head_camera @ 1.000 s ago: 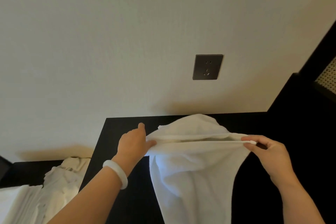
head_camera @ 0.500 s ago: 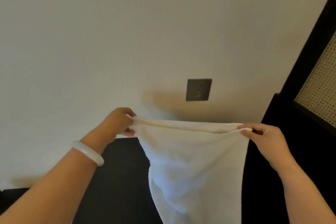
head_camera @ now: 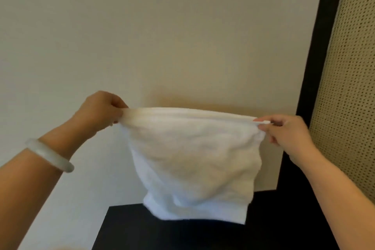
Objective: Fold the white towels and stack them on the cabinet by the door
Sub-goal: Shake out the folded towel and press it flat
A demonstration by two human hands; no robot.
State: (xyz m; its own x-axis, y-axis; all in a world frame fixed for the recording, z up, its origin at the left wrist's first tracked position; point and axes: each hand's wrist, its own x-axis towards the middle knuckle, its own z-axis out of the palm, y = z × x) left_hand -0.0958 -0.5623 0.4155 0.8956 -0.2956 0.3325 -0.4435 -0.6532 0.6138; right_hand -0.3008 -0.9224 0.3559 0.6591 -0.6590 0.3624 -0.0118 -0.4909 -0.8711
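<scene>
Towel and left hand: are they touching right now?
Touching. The head view shows the left hand pinching the upper left corner of the white towel, which hangs below it.

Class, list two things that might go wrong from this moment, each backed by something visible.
1. The left hand and right hand pinch only the top corners of the white towel; a slip would likely drop it.
2. The towel hangs bunched, its lower edge uneven, above the dark cabinet top, so the fold may come out crooked.
</scene>
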